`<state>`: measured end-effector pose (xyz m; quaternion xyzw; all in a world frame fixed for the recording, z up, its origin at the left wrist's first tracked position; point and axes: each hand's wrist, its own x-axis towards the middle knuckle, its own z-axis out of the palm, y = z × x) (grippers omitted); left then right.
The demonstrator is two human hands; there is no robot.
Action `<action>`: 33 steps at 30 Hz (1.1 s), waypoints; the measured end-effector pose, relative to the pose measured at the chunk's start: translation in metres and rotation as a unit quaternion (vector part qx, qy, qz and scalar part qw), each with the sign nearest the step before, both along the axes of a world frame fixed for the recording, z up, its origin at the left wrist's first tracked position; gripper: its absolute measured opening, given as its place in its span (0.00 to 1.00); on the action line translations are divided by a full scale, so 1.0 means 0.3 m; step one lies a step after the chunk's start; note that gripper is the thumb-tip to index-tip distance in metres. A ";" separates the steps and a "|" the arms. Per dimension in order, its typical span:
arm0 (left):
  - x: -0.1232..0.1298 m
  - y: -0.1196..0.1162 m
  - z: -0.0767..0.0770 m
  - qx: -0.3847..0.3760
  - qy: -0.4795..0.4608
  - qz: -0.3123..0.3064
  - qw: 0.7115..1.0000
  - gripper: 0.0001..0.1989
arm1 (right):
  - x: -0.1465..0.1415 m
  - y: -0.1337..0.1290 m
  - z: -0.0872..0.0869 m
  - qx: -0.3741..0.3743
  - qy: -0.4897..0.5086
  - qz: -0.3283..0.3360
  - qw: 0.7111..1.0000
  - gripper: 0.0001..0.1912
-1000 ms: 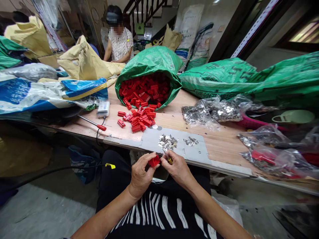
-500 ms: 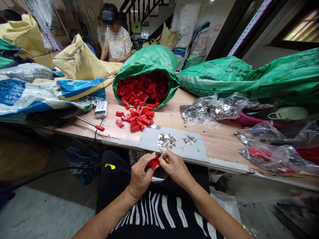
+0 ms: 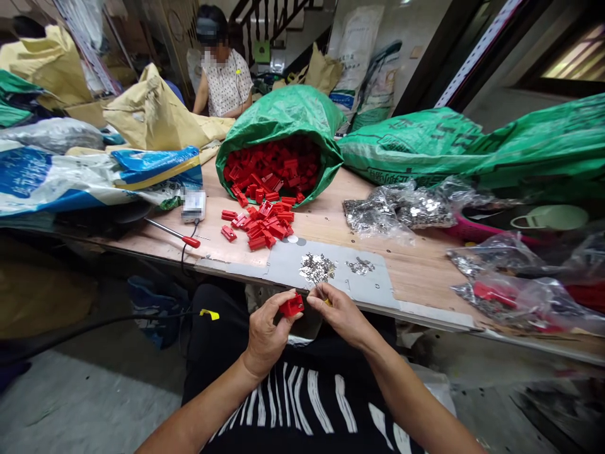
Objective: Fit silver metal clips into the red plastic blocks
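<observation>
"What does the left hand [image 3: 267, 331] have, in the head view?"

"A small, hollow red plastic block [image 3: 292, 305], held just off the table's near edge, above the wearer's lap. Its thumb and fingers are closed on the block's sides, with little opening between them."

"And the right hand [image 3: 345, 315]?"

"Its thumb and fingertips are pinched together on a slim yellow-handled metal tool [image 3: 327, 302]. The handle is mostly covered, so the tip seems to point up and away, toward the table. The right fingertips are near the block, with a narrow gap between."

"What lies beyond the hands?"

"A flat grey sheet [image 3: 363, 290] on the pale wood-topped table [image 3: 416, 252]. It bears a large pile of silvery metal pieces [image 3: 317, 267] and, to its right, a smaller silvery pile [image 3: 360, 266]."

"And farther back?"

"A loose heap of red plastic blocks [image 3: 265, 224], before the open mouth of a bulging green woven sack [image 3: 288, 110] full of more. A person in a dotted white top [image 3: 227, 82] is behind, to the left."
</observation>
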<state>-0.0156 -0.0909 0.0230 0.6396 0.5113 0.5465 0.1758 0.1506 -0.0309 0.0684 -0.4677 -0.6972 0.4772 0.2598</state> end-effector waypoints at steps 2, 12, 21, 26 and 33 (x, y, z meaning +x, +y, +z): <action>0.001 0.000 0.002 -0.001 0.000 -0.002 1.000 0.18 | 0.006 0.004 0.002 -0.012 0.016 0.006 1.000 0.14; 0.005 -0.006 0.020 -0.009 -0.020 -0.020 1.000 0.16 | -0.008 0.003 -0.033 -0.040 0.022 0.041 0.998 0.14; 0.016 -0.006 0.015 -0.026 -0.023 -0.028 0.999 0.16 | -0.022 -0.006 -0.034 -0.058 0.028 0.020 0.998 0.14; 0.016 -0.008 0.008 -0.038 -0.041 -0.035 0.998 0.16 | -0.018 -0.015 -0.040 -0.139 0.114 0.036 0.983 0.16; 0.010 -0.020 0.006 -0.061 -0.066 -0.054 0.994 0.16 | -0.002 -0.024 -0.033 -0.229 0.160 0.066 0.958 0.22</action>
